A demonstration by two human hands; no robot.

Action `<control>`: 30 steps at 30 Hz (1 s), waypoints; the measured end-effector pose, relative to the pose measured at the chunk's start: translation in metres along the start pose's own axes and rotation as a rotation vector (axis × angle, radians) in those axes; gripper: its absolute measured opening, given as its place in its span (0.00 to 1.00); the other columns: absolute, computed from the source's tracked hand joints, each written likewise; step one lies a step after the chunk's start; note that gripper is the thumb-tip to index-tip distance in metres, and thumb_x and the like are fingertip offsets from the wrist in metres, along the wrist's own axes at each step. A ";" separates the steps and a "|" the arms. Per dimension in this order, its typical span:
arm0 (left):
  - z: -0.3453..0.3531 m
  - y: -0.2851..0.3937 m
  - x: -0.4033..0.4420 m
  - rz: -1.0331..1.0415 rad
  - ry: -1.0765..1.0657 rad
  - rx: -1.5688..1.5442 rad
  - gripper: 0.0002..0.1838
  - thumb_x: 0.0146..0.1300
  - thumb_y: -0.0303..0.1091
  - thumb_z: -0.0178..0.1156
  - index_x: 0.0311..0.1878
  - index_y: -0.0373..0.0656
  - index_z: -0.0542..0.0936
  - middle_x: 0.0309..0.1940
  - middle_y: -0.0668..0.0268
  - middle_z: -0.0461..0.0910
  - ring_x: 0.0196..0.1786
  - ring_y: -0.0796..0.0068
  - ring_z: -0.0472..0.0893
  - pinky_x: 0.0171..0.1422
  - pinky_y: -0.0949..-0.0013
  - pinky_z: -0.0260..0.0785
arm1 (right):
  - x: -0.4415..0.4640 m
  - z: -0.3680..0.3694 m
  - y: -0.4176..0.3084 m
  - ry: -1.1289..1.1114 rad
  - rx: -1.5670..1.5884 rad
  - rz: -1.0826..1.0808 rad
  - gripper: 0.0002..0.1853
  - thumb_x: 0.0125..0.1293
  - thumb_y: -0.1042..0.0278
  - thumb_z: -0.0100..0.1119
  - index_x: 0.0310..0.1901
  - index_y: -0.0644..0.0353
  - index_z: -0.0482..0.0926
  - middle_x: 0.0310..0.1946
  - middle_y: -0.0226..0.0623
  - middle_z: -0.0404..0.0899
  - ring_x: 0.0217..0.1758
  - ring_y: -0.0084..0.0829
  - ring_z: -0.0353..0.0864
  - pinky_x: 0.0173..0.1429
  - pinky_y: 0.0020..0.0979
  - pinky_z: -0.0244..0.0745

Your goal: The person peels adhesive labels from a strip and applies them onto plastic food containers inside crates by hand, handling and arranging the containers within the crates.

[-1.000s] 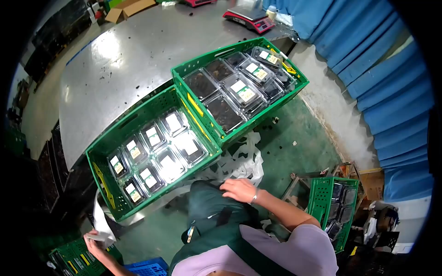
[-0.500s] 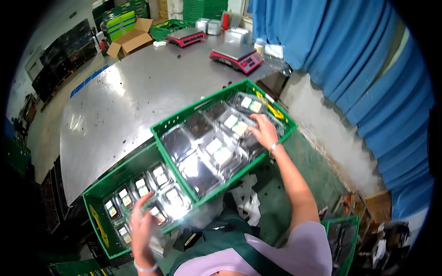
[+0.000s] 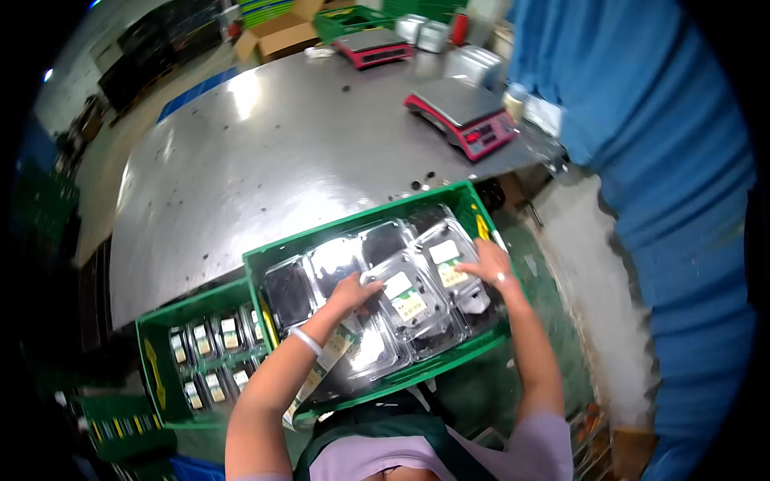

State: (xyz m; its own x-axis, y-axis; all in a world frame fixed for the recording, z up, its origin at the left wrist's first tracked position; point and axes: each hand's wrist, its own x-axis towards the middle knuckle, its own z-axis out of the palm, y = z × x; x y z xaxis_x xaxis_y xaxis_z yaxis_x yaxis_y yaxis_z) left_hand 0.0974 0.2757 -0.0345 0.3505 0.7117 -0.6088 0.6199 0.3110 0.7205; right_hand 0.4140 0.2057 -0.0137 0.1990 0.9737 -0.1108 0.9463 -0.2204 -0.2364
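My left hand [image 3: 351, 295] is closed on a strip of printed labels [image 3: 325, 367], which hangs down over the near edge of a green crate [image 3: 373, 210]. Its fingertips are beside a labelled clear box [image 3: 406, 305] of dark contents. My right hand [image 3: 488, 263] grips the right side of another labelled clear box [image 3: 446, 255], thumb over its label and the other fingers partly hidden. This box lies tilted at the crate's right end. Under and beside both boxes are several more clear boxes, some without labels.
A second green crate [image 3: 149, 362] with small labelled boxes adjoins on the left. Beyond is a metal table [image 3: 265, 152] with a red scale [image 3: 481, 136], another red scale [image 3: 374, 50] and a cardboard box [image 3: 281, 36]. A blue curtain [image 3: 682, 200] hangs at the right.
Both hands are now over the right-hand crate; my left hand came across from the left crate. My right hand has closed on a box at the crate's right end. The view has shifted.
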 end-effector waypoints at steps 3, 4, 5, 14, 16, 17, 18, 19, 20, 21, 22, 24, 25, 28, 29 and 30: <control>0.005 0.006 -0.001 -0.086 0.110 0.006 0.36 0.49 0.50 0.64 0.55 0.33 0.68 0.43 0.53 0.77 0.32 0.66 0.81 0.30 0.69 0.75 | -0.019 0.018 0.016 0.132 0.639 0.029 0.21 0.45 0.62 0.69 0.36 0.62 0.70 0.32 0.31 0.71 0.36 0.25 0.69 0.39 0.28 0.66; 0.008 0.001 0.003 -0.065 0.078 0.021 0.37 0.46 0.52 0.65 0.54 0.35 0.69 0.44 0.52 0.77 0.41 0.61 0.80 0.38 0.65 0.75 | -0.019 0.034 0.030 0.099 0.739 0.029 0.20 0.47 0.66 0.68 0.38 0.60 0.69 0.31 0.26 0.66 0.35 0.21 0.65 0.39 0.24 0.64; 0.018 -0.010 0.018 0.049 0.207 0.345 0.37 0.45 0.54 0.65 0.53 0.38 0.70 0.44 0.51 0.77 0.46 0.57 0.78 0.48 0.62 0.71 | -0.025 0.034 0.025 0.062 0.902 0.097 0.18 0.48 0.67 0.67 0.38 0.57 0.68 0.30 0.26 0.65 0.35 0.21 0.65 0.39 0.23 0.64; -0.033 -0.008 -0.126 0.450 0.491 0.080 0.22 0.54 0.44 0.61 0.46 0.41 0.68 0.38 0.53 0.75 0.41 0.51 0.76 0.44 0.56 0.67 | -0.030 0.015 0.018 0.088 1.199 0.173 0.10 0.55 0.70 0.60 0.34 0.58 0.68 0.31 0.25 0.68 0.35 0.18 0.64 0.40 0.21 0.61; -0.065 -0.019 -0.184 0.523 0.692 -0.005 0.18 0.54 0.40 0.62 0.43 0.42 0.69 0.34 0.57 0.74 0.35 0.55 0.76 0.38 0.59 0.67 | -0.024 0.012 -0.009 0.099 1.336 0.105 0.08 0.57 0.70 0.58 0.35 0.58 0.69 0.32 0.25 0.69 0.37 0.18 0.64 0.42 0.21 0.61; -0.084 -0.030 -0.210 0.539 0.777 -0.044 0.18 0.53 0.39 0.62 0.42 0.42 0.70 0.33 0.59 0.73 0.33 0.58 0.76 0.35 0.62 0.67 | -0.022 0.002 -0.042 0.073 1.277 0.073 0.11 0.57 0.71 0.58 0.41 0.58 0.69 0.36 0.28 0.71 0.40 0.20 0.67 0.46 0.22 0.62; -0.105 -0.044 -0.234 0.550 0.871 -0.081 0.17 0.53 0.38 0.63 0.41 0.41 0.70 0.31 0.60 0.73 0.31 0.62 0.75 0.34 0.65 0.66 | -0.019 -0.002 -0.082 0.047 1.315 0.017 0.15 0.57 0.71 0.57 0.45 0.58 0.67 0.39 0.30 0.71 0.42 0.21 0.68 0.48 0.24 0.63; -0.127 -0.059 -0.258 0.560 0.961 -0.117 0.16 0.53 0.36 0.63 0.40 0.41 0.71 0.30 0.60 0.73 0.29 0.66 0.74 0.32 0.68 0.66 | -0.018 -0.004 -0.122 0.021 1.352 -0.035 0.19 0.57 0.71 0.57 0.49 0.58 0.66 0.42 0.32 0.71 0.45 0.22 0.69 0.50 0.25 0.63; -0.150 -0.067 -0.288 0.471 1.004 -0.140 0.15 0.53 0.36 0.63 0.39 0.40 0.71 0.28 0.61 0.72 0.28 0.68 0.74 0.31 0.69 0.65 | -0.016 0.000 -0.157 -0.030 1.333 -0.053 0.23 0.56 0.72 0.57 0.53 0.59 0.63 0.46 0.34 0.70 0.48 0.24 0.68 0.53 0.26 0.63; -0.173 -0.077 -0.315 0.385 1.043 -0.162 0.15 0.52 0.35 0.63 0.38 0.40 0.71 0.26 0.61 0.72 0.27 0.70 0.73 0.31 0.70 0.65 | -0.017 0.002 -0.199 -0.076 1.314 -0.069 0.27 0.56 0.72 0.57 0.57 0.59 0.60 0.49 0.36 0.68 0.51 0.26 0.68 0.55 0.27 0.63; -0.196 -0.095 -0.332 0.385 1.110 -0.135 0.15 0.52 0.35 0.63 0.38 0.39 0.70 0.25 0.60 0.72 0.26 0.69 0.73 0.31 0.70 0.65 | -0.024 0.003 -0.246 -0.147 1.323 -0.138 0.28 0.56 0.73 0.57 0.58 0.59 0.59 0.51 0.38 0.67 0.53 0.27 0.68 0.56 0.29 0.63; -0.233 -0.137 -0.358 0.321 1.207 0.017 0.15 0.52 0.35 0.63 0.37 0.39 0.70 0.24 0.58 0.72 0.26 0.65 0.73 0.31 0.68 0.64 | -0.040 0.023 -0.319 -0.290 1.337 -0.230 0.30 0.55 0.74 0.58 0.59 0.58 0.57 0.53 0.41 0.66 0.54 0.30 0.68 0.57 0.32 0.64; -0.254 -0.162 -0.365 0.255 1.234 0.148 0.15 0.52 0.35 0.62 0.37 0.39 0.69 0.25 0.56 0.71 0.27 0.61 0.73 0.32 0.66 0.65 | -0.042 0.047 -0.347 -0.363 1.347 -0.252 0.31 0.54 0.74 0.58 0.59 0.58 0.57 0.52 0.42 0.66 0.54 0.31 0.68 0.57 0.33 0.65; -0.300 -0.228 -0.369 0.087 1.116 0.359 0.16 0.51 0.37 0.61 0.36 0.40 0.68 0.30 0.53 0.73 0.36 0.48 0.73 0.36 0.57 0.65 | -0.068 0.083 -0.433 -0.609 1.295 -0.172 0.32 0.53 0.73 0.60 0.60 0.57 0.57 0.51 0.43 0.67 0.51 0.33 0.70 0.55 0.35 0.67; -0.312 -0.251 -0.363 0.035 1.046 0.421 0.16 0.51 0.37 0.62 0.36 0.40 0.67 0.32 0.54 0.73 0.37 0.48 0.74 0.37 0.56 0.65 | -0.076 0.095 -0.454 -0.661 1.269 -0.131 0.32 0.53 0.72 0.59 0.60 0.57 0.57 0.50 0.42 0.69 0.49 0.31 0.72 0.55 0.33 0.68; -0.324 -0.272 -0.354 0.033 0.975 0.448 0.16 0.51 0.37 0.61 0.36 0.40 0.67 0.32 0.54 0.73 0.38 0.48 0.74 0.37 0.55 0.65 | -0.076 0.117 -0.468 -0.667 1.237 -0.131 0.33 0.53 0.72 0.60 0.60 0.56 0.56 0.51 0.43 0.68 0.49 0.32 0.72 0.54 0.34 0.68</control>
State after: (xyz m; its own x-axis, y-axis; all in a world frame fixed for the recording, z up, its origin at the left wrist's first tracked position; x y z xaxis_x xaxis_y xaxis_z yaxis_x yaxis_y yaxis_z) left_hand -0.4229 0.1435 0.0932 -0.2169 0.9730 0.0794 0.8907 0.1640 0.4239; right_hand -0.0735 0.2282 -0.0077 -0.3576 0.8577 -0.3694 0.0474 -0.3784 -0.9244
